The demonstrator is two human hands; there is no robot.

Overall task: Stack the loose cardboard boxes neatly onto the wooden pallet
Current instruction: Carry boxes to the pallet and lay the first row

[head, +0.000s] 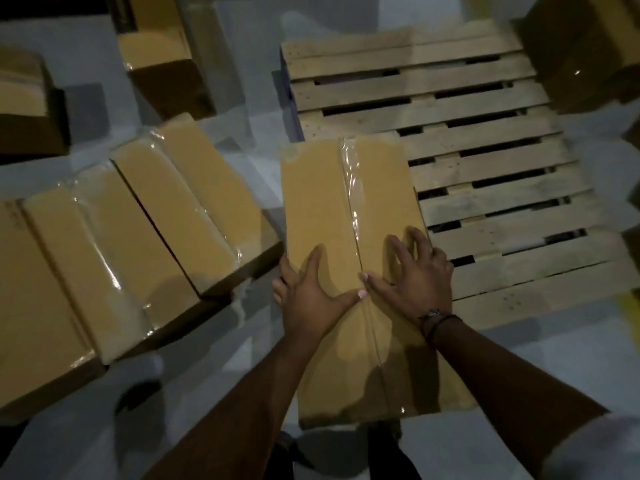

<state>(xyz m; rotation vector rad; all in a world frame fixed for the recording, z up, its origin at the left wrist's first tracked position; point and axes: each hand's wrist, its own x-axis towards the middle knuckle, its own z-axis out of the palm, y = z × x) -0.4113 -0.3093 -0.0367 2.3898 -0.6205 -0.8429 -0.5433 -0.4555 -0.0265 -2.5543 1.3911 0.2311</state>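
Observation:
A long taped cardboard box (pixel 332 209) lies in front of me, its far right corner over the near left part of the bare wooden pallet (pixel 485 168). My left hand (pixel 308 292) rests flat on the box top, its fingers reaching over the left edge and its thumb pointing right along the lid. My right hand (pixel 415 275) lies spread on the top near the right edge, fingertips at that edge. Both thumbs nearly meet at the tape seam.
Several taped boxes (pixel 138 237) lie side by side on the pale floor to my left. More boxes (pixel 162 60) stand at the back left and one box (pixel 588 46) beyond the pallet's far right corner. Grey floor (pixel 519 348) runs along the pallet's near edge.

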